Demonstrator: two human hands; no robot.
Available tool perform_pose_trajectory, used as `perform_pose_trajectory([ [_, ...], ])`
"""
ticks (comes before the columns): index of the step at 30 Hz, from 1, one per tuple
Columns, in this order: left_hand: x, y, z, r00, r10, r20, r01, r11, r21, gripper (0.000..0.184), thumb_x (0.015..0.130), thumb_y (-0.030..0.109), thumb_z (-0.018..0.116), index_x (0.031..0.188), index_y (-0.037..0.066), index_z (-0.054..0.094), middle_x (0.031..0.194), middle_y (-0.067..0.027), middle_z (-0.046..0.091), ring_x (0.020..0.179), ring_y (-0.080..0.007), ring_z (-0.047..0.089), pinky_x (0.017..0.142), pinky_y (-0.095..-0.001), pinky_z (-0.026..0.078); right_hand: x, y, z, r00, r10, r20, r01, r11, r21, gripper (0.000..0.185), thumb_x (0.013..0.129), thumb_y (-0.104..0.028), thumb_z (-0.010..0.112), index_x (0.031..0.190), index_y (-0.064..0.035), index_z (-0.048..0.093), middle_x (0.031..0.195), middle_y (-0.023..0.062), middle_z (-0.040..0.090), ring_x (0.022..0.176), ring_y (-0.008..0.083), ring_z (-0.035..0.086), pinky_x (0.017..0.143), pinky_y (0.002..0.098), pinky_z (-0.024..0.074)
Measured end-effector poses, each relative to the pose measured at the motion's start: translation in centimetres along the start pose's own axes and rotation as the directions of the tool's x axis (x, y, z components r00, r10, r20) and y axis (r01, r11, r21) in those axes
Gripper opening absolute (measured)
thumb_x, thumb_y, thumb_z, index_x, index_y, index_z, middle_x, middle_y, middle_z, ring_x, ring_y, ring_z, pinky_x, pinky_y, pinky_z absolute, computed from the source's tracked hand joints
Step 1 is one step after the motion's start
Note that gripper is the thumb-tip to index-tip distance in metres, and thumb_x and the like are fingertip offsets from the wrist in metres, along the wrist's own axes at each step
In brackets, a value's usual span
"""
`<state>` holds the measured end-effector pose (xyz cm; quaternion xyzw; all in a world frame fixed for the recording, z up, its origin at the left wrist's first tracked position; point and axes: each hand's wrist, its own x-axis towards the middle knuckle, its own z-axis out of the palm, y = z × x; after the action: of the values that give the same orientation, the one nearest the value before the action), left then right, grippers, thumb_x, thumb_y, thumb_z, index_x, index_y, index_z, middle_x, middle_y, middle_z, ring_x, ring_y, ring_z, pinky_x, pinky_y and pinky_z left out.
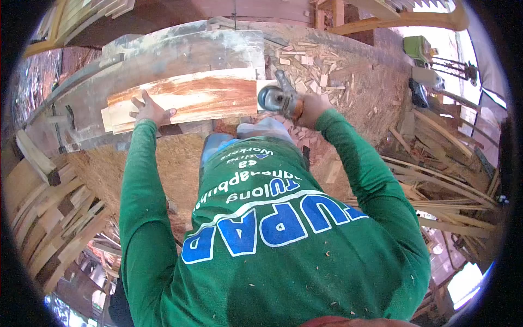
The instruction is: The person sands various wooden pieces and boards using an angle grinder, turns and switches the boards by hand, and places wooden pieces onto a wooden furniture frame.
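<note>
A long reddish-brown streaked board (201, 95) lies across the workbench, with a pale plank edge showing under its left end. My left hand (151, 111) rests flat on that left end, fingers spread and open. At the other end, my right hand (311, 109) is closed round an angle grinder (274, 99) with a round head and a side handle. The tool sits right beside the board's right edge, over a small pale piece of wood (267, 84). Its underside is hidden, so I cannot tell whether it touches the wood.
Small wood offcuts (313, 82) and sawdust litter the bench (370, 71) to the right. Long wooden strips (447, 191) are heaped at the right, and stacked wood pieces (60, 218) stand at the left. A green container (417, 48) is at the upper right.
</note>
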<state>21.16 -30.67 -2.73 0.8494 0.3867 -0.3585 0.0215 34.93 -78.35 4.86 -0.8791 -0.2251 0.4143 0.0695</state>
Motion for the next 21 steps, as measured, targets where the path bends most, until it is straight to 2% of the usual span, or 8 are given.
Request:
perform_pose_trajectory([
  [2,-0.3,-0.2,0.1,1.0,-0.002,0.011,0.002,1.0,-0.009,0.143,0.069,0.061,0.09,0.167,0.013,-0.002,0.169,-0.0349,-0.003,0.15,-0.0671,0.008,0.126,-0.0648,0.018,-0.4,0.0,1.7,0.999,0.031,0.019,-0.029,0.994,-0.107,0.05,0.071,-0.033,0.08,0.117,-0.0151,0.071,0.105,0.0193,0.076,0.099,0.038,0.074,0.089,0.0485,0.0598],
  [5,-1.3,0.2,-1.0,0.999,-0.009,0.045,0.01,0.999,-0.034,0.144,0.07,0.062,0.09,0.167,0.012,-0.003,0.169,-0.0354,-0.002,0.15,-0.067,0.009,0.125,-0.0659,0.018,0.1,-1.5,-1.7,1.0,-0.002,-0.016,0.004,0.997,0.08,0.046,0.073,-0.034,0.078,0.114,-0.0151,0.072,0.103,0.0194,0.076,0.099,0.0384,0.073,0.089,0.0488,0.0597],
  [9,-0.9,0.4,-0.7,0.999,-0.008,0.037,0.008,1.0,-0.004,0.144,0.069,0.061,0.09,0.167,0.012,-0.003,0.17,-0.0347,-0.003,0.15,-0.0677,0.008,0.125,-0.0669,0.019,3.7,0.6,-1.2,0.987,0.119,-0.109,-0.113,0.992,0.06,0.042,0.072,-0.037,0.079,0.107,-0.0137,0.075,0.1,0.0188,0.077,0.096,0.0381,0.074,0.086,0.0485,0.0604],
  [13,-0.6,0.2,-0.7,0.999,-0.014,0.044,0.014,1.0,0.011,0.143,0.069,0.062,0.09,0.167,0.012,-0.002,0.17,-0.0339,-0.003,0.149,-0.068,0.007,0.125,-0.0671,0.018,0.8,1.3,2.1,1.0,-0.019,-0.006,0.019,0.995,-0.101,0.045,0.072,-0.04,0.079,0.108,-0.014,0.074,0.1,0.0189,0.076,0.096,0.0393,0.074,0.086,0.0508,0.0608],
  [14,-0.9,0.3,-0.8,0.999,-0.016,0.051,0.017,1.0,-0.014,0.143,0.07,0.062,0.09,0.167,0.012,-0.002,0.17,-0.0341,-0.003,0.149,-0.0679,0.007,0.125,-0.0671,0.018,0.2,1.8,3.3,0.999,-0.018,-0.036,0.019,1.0,0.014,0.044,0.072,-0.04,0.078,0.11,-0.017,0.073,0.101,0.0194,0.076,0.095,0.0401,0.074,0.087,0.0507,0.061],
  [17,-1.8,0.2,-1.5,0.997,-0.025,0.069,0.028,0.999,-0.047,0.143,0.07,0.062,0.089,0.167,0.012,-0.002,0.169,-0.0351,-0.003,0.15,-0.0669,0.007,0.125,-0.067,0.017,-0.2,-0.8,0.3,0.998,-0.001,-0.057,0.003,1.0,0.031,0.044,0.072,-0.037,0.078,0.111,-0.0179,0.072,0.102,0.0189,0.076,0.094,0.0401,0.074,0.087,0.0502,0.0609],
  [18,-1.9,0.4,-1.7,0.997,-0.027,0.072,0.03,0.999,-0.045,0.143,0.07,0.061,0.089,0.167,0.011,-0.003,0.169,-0.0357,-0.002,0.151,-0.066,0.007,0.125,-0.0669,0.016,0.6,-0.5,-0.4,0.999,0.046,-0.017,-0.044,0.994,0.1,0.044,0.072,-0.037,0.078,0.11,-0.0163,0.072,0.098,0.0184,0.076,0.092,0.0405,0.074,0.085,0.0495,0.0611],
  [21,-1.5,0.6,-1.2,0.999,0.005,0.049,-0.005,1.0,-0.014,0.143,0.072,0.06,0.089,0.166,0.005,-0.004,0.168,-0.0387,-0.001,0.153,-0.0616,0.007,0.126,-0.0658,0.011,3.0,-0.1,-1.1,0.986,0.084,-0.146,-0.068,0.992,0.107,0.048,0.069,-0.036,0.08,0.11,-0.0127,0.072,0.094,0.018,0.077,0.091,0.0386,0.074,0.084,0.0478,0.0609],
])
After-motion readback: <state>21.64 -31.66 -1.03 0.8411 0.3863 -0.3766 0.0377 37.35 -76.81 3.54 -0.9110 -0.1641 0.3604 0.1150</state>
